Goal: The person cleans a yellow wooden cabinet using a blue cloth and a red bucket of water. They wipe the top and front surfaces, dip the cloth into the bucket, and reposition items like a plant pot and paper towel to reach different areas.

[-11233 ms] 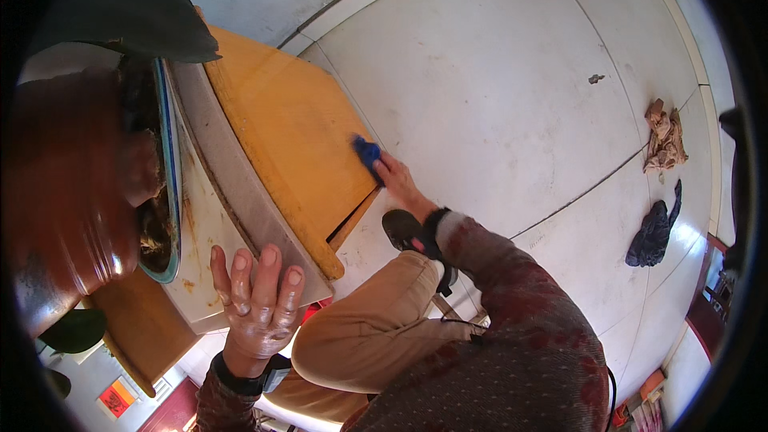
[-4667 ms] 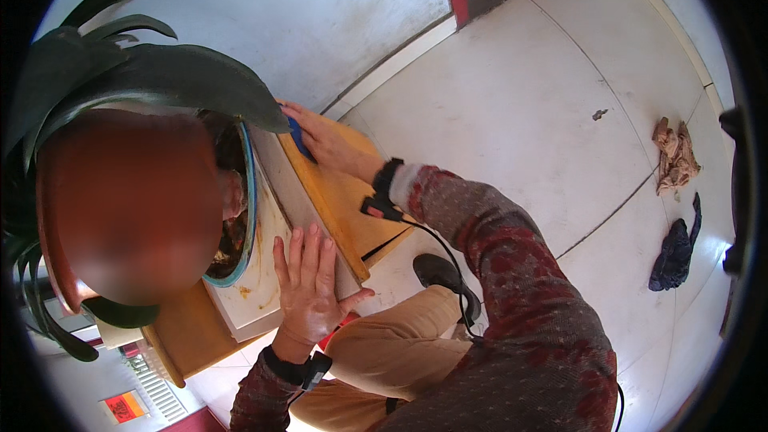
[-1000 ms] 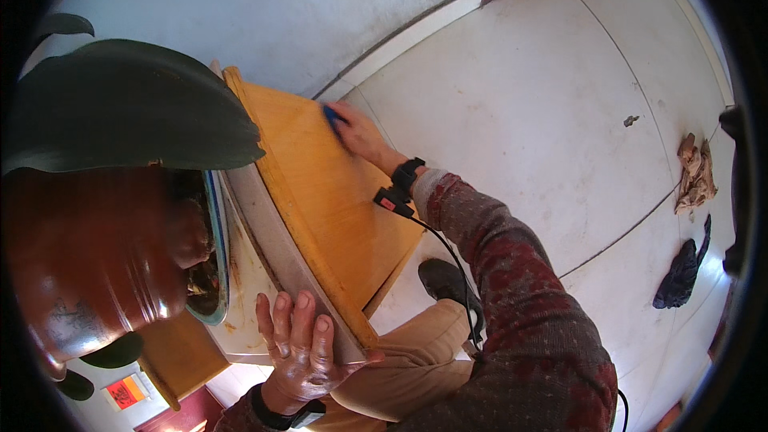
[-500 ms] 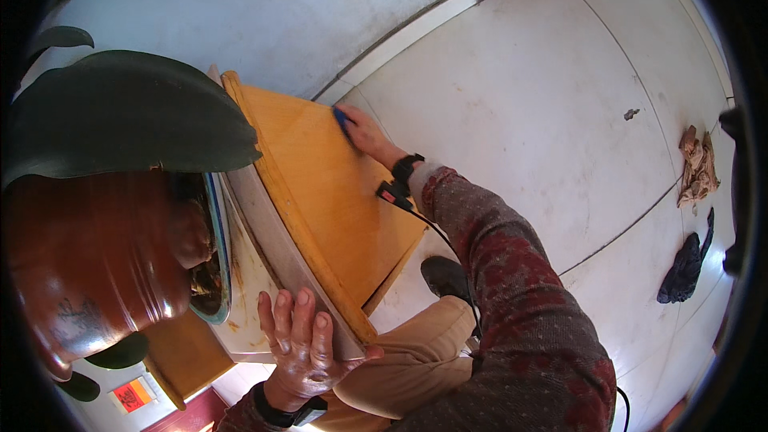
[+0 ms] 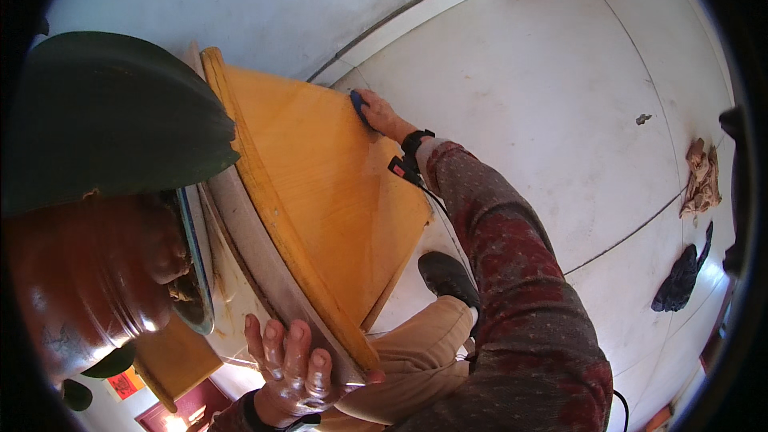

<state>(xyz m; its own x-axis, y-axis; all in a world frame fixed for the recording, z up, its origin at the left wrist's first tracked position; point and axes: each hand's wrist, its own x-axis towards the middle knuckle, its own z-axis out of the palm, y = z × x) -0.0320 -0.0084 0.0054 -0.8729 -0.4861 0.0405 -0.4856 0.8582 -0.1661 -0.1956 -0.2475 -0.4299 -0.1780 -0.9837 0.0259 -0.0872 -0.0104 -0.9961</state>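
Observation:
My right hand (image 5: 382, 116) is closed round a blue pad (image 5: 363, 110), like a sponge or folded cloth and mostly hidden by the fingers. It presses this against the far edge of a yellow wooden cabinet's side panel (image 5: 304, 140). My left hand (image 5: 294, 372) lies at the near corner of the cabinet's grey stone-like top (image 5: 264, 252), its fingers stretched and apart, holding nothing. Left of that hand stands a brown glazed plant pot (image 5: 88, 280) on a blue-rimmed dish (image 5: 197, 272). A broad dark green leaf (image 5: 120, 120) hangs over it.
A black cable with a plug-like end (image 5: 402, 170) dangles by my right wrist. My shoe (image 5: 448, 278) is beside the cabinet's base. Crumpled brown paper (image 5: 702, 182) and a black cloth-like item (image 5: 678, 280) lie on the tiled floor (image 5: 544, 112). A white wall (image 5: 264, 8) rises behind.
My right hand and the blue pad have moved slightly right and up along the panel's edge. The view has shifted a little; my left hand stays at the top's corner.

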